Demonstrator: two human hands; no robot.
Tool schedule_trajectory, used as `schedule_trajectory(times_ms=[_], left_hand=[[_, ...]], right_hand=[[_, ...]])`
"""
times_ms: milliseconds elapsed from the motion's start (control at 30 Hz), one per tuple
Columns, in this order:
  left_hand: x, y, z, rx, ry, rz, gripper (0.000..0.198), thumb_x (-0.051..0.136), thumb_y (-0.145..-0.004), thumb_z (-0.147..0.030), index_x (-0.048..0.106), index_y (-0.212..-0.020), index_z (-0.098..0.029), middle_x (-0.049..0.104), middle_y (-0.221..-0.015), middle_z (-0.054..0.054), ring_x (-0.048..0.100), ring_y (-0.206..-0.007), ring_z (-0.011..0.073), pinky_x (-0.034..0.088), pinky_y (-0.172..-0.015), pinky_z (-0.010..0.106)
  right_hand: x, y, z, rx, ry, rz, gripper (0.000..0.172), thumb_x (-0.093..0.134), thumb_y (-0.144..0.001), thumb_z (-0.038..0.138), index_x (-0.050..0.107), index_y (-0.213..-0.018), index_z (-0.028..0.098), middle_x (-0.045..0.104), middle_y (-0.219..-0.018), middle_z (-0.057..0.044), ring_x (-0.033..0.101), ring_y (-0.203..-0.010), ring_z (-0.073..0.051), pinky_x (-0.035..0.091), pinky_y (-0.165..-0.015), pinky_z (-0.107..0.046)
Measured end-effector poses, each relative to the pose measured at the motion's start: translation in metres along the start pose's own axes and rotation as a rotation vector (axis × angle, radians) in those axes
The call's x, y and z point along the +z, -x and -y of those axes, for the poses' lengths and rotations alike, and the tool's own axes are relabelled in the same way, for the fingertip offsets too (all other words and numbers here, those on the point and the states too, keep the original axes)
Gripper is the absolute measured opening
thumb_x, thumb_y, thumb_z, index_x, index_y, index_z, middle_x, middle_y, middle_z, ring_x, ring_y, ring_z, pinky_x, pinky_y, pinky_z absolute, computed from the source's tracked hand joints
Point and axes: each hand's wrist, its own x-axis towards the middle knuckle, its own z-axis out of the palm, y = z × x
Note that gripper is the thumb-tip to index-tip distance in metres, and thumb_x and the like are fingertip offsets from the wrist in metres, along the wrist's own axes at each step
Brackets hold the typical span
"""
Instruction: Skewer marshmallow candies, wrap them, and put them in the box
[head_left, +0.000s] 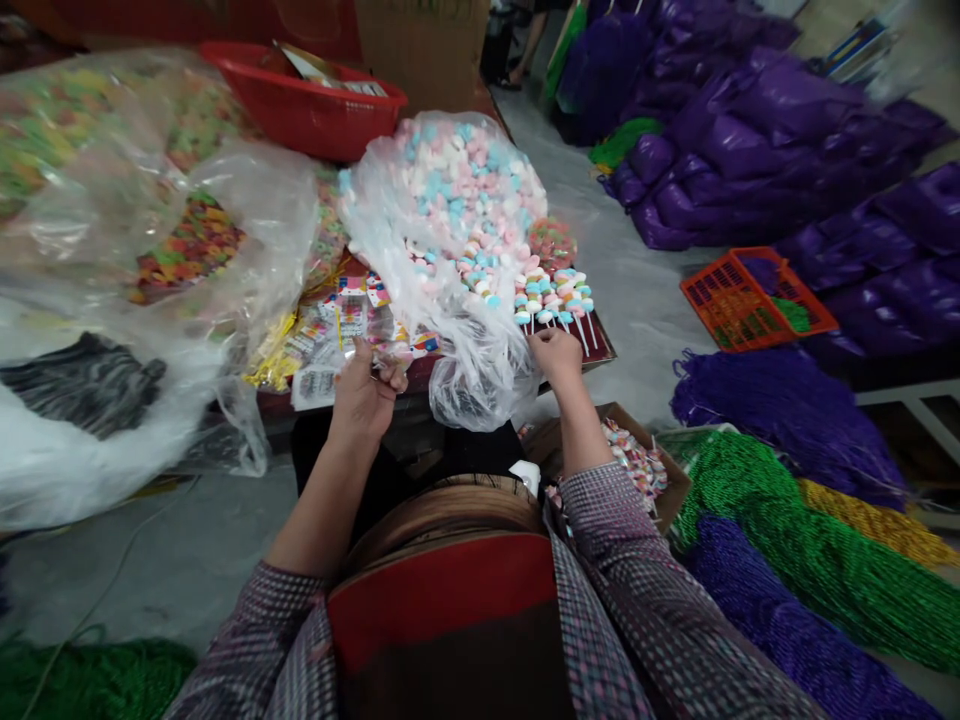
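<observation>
My left hand (367, 390) is closed in a pinch on a small clear plastic wrapper (388, 354), at the table's near edge. Printed wrappers (352, 315) lie just beyond it. To the right, my right hand (556, 356) has its fingers pressed together at the lower end of a marshmallow skewer (531, 300); the fingers partly cover the stick. More skewers of pink, white and blue marshmallows (574, 298) lie beside it with sticks pointing toward me. A big clear bag of loose marshmallows (469, 180) spreads between and beyond the hands.
Bags of colourful gummy candy (191, 245) fill the left, near yellow twist ties (276, 358). A red basin (307, 105) stands behind. A carton of wrapped candy (637, 465) sits low right. Orange basket (757, 300), purple bags (742, 140) and green bead strands (817, 540) occupy the floor.
</observation>
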Motion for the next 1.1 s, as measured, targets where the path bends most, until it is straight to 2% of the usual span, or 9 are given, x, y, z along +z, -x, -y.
schedule_trajectory(times_ms=[233, 400, 567, 700, 933, 1100], left_hand=[[-0.004, -0.001, 0.001, -0.004, 0.0, 0.005, 0.048, 0.066, -0.093, -0.052, 0.045, -0.064, -0.019, 0.043, -0.046, -0.007, 0.044, -0.041, 0.0073, 0.039, -0.043, 0.02], [-0.003, -0.002, 0.0, -0.003, -0.006, -0.007, 0.051, 0.069, -0.09, -0.055, 0.043, -0.064, -0.02, 0.043, -0.045, -0.008, 0.044, -0.041, 0.0076, 0.039, -0.044, 0.021], [-0.002, -0.002, -0.001, -0.03, 0.006, -0.018, 0.05, 0.068, -0.089, -0.057, 0.043, -0.067, -0.02, 0.041, -0.046, -0.009, 0.043, -0.04, 0.0071, 0.037, -0.043, 0.02], [-0.002, -0.003, -0.006, -0.05, 0.027, -0.024, 0.054, 0.069, -0.086, -0.063, 0.042, -0.066, -0.02, 0.04, -0.047, -0.009, 0.043, -0.041, 0.0062, 0.038, -0.044, 0.02], [-0.004, 0.001, -0.018, -0.077, 0.109, -0.047, 0.051, 0.062, -0.093, -0.058, 0.043, -0.065, -0.02, 0.038, -0.046, -0.009, 0.041, -0.039, 0.0054, 0.037, -0.042, 0.019], [-0.005, 0.004, -0.018, -0.08, 0.12, -0.022, 0.05, 0.062, -0.093, -0.058, 0.047, -0.066, -0.019, 0.038, -0.046, -0.009, 0.04, -0.039, 0.0051, 0.037, -0.042, 0.018]], right_hand=[[0.009, -0.003, -0.017, -0.031, -0.137, -0.111, 0.031, 0.049, -0.088, 0.034, 0.075, -0.091, 0.017, 0.08, -0.096, -0.012, 0.071, -0.091, -0.025, 0.05, -0.086, -0.035], [0.015, 0.004, -0.026, -0.103, -0.463, -0.184, 0.025, 0.052, -0.083, 0.041, 0.065, -0.084, 0.02, 0.071, -0.076, -0.003, 0.063, -0.072, -0.018, 0.05, -0.074, -0.029], [0.01, 0.021, -0.022, -0.201, -0.659, -0.134, 0.024, 0.057, -0.08, 0.045, 0.06, -0.082, 0.021, 0.065, -0.07, 0.002, 0.054, -0.062, -0.013, 0.048, -0.067, -0.027], [-0.003, 0.044, -0.016, -0.289, -0.712, -0.061, 0.023, 0.06, -0.082, 0.045, 0.06, -0.081, 0.022, 0.065, -0.068, 0.002, 0.056, -0.062, -0.014, 0.049, -0.065, -0.028], [-0.03, 0.081, -0.012, -0.502, -0.64, 0.123, 0.017, 0.065, -0.087, 0.037, 0.067, -0.08, 0.022, 0.068, -0.066, 0.002, 0.058, -0.059, -0.012, 0.048, -0.062, -0.027], [-0.034, 0.088, -0.011, -0.555, -0.591, 0.13, 0.015, 0.066, -0.088, 0.036, 0.069, -0.081, 0.022, 0.069, -0.065, 0.002, 0.061, -0.059, -0.013, 0.05, -0.061, -0.028]])
